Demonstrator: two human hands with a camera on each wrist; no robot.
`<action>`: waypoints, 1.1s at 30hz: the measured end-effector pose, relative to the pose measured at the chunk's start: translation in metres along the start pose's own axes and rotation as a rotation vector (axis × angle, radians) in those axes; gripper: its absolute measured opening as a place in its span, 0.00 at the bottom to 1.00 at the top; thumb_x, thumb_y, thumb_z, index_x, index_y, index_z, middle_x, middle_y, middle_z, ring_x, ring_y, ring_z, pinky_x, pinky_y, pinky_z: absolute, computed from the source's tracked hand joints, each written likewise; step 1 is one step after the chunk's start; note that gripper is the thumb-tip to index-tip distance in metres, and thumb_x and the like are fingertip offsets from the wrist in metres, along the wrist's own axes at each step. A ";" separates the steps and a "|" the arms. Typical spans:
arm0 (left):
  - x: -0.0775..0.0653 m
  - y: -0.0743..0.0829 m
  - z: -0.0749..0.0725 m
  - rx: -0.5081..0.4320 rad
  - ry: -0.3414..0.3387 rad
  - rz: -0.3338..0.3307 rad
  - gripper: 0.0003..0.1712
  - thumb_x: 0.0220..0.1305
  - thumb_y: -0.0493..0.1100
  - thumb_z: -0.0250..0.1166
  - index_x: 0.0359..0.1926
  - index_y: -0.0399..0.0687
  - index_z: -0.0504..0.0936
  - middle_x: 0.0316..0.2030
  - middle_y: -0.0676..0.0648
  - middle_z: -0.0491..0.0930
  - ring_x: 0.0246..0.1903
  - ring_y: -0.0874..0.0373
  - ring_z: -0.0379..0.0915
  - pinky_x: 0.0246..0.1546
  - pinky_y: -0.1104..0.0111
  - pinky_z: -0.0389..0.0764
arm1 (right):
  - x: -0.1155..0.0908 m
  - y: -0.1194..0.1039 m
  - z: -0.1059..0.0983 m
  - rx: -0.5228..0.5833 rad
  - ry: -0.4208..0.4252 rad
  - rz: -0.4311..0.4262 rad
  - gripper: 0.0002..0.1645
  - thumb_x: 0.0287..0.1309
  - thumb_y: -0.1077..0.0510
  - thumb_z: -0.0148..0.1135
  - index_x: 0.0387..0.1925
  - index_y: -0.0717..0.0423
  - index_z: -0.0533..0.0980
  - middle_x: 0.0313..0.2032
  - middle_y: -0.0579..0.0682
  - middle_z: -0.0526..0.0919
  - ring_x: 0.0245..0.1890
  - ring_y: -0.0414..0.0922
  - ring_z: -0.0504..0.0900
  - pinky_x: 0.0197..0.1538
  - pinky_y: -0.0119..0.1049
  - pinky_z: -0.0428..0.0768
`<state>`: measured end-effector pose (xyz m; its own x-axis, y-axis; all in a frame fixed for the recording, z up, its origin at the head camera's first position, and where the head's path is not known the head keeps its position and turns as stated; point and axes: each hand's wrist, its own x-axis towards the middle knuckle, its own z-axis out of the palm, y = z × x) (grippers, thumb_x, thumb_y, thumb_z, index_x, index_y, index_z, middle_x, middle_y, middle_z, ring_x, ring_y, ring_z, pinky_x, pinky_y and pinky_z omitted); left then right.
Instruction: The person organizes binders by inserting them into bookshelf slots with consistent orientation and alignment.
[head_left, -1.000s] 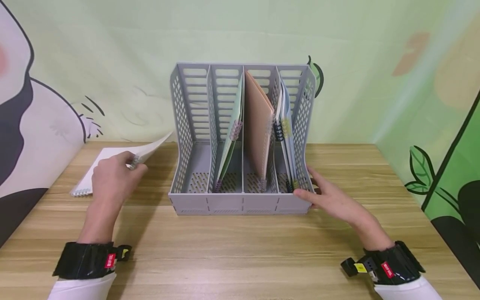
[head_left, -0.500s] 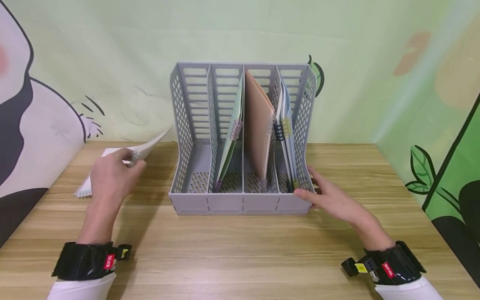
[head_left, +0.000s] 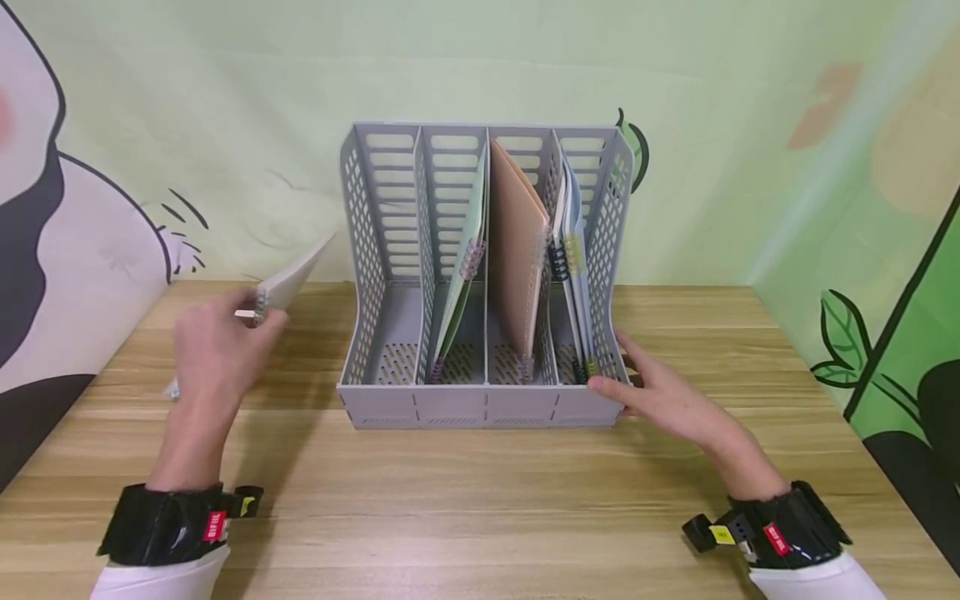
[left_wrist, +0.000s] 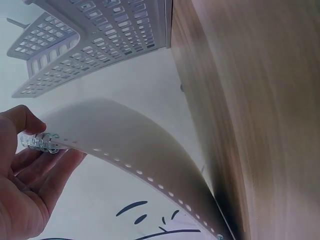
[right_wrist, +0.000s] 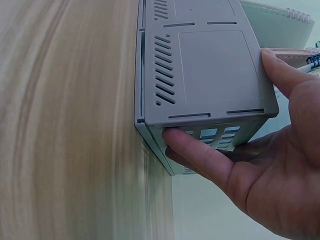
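Note:
My left hand (head_left: 221, 342) pinches a white spiral notebook (head_left: 296, 271) near its coil, left of the grey file organizer (head_left: 525, 408). In the left wrist view the notebook (left_wrist: 115, 130) bends downward, its far end low by the tabletop; the thumb is above the coil (left_wrist: 40, 142), the fingers below. My right hand (head_left: 667, 400) holds the organizer's front right corner. In the right wrist view its thumb lies on the rim and its fingers press the side wall. Inside the organizer stand a green notebook (head_left: 471, 217), a brown notebook (head_left: 513, 250) and, in the rightmost slot, blue and white notebooks (head_left: 576, 225).
The organizer has dividers (head_left: 422, 242) between its slots, and no notebook shows in the leftmost slot. It stands on a wooden table (head_left: 465, 508) close to a printed cloth backdrop (head_left: 262, 167).
My left hand has lifted the white notebook slightly and tilted it more steeply, shifting a little left. Less of the notebook shows behind the hand. The right hand and organizer have stayed put.

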<state>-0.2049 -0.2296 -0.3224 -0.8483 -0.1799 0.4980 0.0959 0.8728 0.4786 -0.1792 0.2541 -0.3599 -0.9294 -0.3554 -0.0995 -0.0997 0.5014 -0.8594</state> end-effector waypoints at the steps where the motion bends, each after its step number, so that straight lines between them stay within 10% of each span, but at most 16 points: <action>1: 0.000 0.001 -0.001 -0.004 0.011 0.000 0.17 0.59 0.42 0.61 0.46 0.36 0.84 0.38 0.38 0.83 0.29 0.46 0.82 0.17 0.79 0.66 | 0.000 0.000 0.000 -0.004 0.001 -0.002 0.55 0.69 0.44 0.59 0.78 0.55 0.35 0.67 0.70 0.58 0.59 0.63 0.72 0.44 0.38 0.81; 33: -0.001 0.014 -0.006 -0.174 0.230 0.088 0.12 0.58 0.38 0.61 0.37 0.31 0.84 0.35 0.36 0.83 0.31 0.40 0.84 0.24 0.95 0.62 | 0.001 0.002 0.001 0.029 -0.002 -0.006 0.54 0.69 0.45 0.59 0.78 0.51 0.34 0.68 0.69 0.57 0.60 0.65 0.70 0.45 0.39 0.81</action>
<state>-0.1993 -0.2201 -0.3121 -0.6947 -0.2221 0.6842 0.2687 0.8022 0.5332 -0.1802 0.2539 -0.3623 -0.9282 -0.3595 -0.0954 -0.0946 0.4761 -0.8743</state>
